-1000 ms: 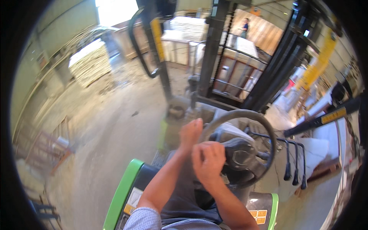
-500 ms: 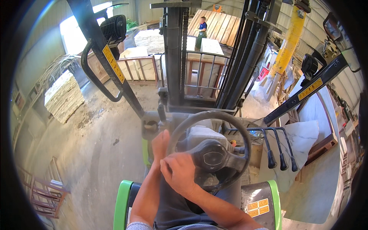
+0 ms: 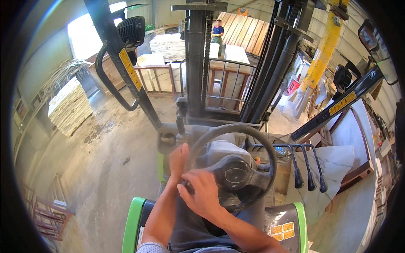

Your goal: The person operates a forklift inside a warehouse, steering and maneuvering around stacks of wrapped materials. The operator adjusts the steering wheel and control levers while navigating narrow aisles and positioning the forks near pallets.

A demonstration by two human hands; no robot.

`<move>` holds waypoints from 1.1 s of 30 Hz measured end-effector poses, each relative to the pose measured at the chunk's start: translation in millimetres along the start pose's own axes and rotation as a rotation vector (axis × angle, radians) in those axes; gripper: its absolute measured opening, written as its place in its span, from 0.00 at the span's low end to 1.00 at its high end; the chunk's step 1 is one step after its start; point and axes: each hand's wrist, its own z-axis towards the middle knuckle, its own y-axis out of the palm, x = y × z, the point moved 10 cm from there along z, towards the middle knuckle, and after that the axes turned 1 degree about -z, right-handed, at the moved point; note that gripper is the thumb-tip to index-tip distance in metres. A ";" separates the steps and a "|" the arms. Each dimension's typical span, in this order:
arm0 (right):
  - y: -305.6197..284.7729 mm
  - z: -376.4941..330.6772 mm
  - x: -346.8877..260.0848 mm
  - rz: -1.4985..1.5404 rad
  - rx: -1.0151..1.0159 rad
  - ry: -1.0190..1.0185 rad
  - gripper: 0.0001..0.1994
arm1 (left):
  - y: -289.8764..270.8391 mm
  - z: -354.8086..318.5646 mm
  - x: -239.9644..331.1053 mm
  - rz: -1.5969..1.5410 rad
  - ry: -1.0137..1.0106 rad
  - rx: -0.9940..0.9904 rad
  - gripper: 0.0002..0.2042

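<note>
A black steering wheel of a forklift stands in front of me. My right hand is closed around a dark part at the lower left of the wheel, its fingers curled over. Just beyond it, my left hand is closed beside the wheel's left rim. What that hand grips is hidden behind it. An upright black lever rises just ahead of my left hand. To the right of the wheel, three black control levers stand untouched.
Ahead rises the dark mast, with a barred load guard and pale slabs beyond. A person stands behind them. Stacked slabs lie left; a yellow post and a marble-patterned sheet are right. A wooden frame stands lower left.
The fingers of my right hand have loosened and lifted slightly, showing the dark part beneath. My left hand stays in place. The view has shifted a little; the distant person appears further left against the mast.
</note>
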 end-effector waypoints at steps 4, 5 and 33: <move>-39.1 18.8 32.0 -0.001 0.039 0.041 0.17 | 18.4 30.7 8.6 -0.069 -0.016 -0.071 0.20; -54.2 15.8 45.8 0.029 0.068 0.073 0.17 | 16.1 35.5 7.5 -0.047 -0.020 -0.031 0.20; -270.9 13.5 285.9 -0.512 0.490 0.484 0.10 | 62.6 91.2 -33.2 -0.299 -0.022 0.105 0.20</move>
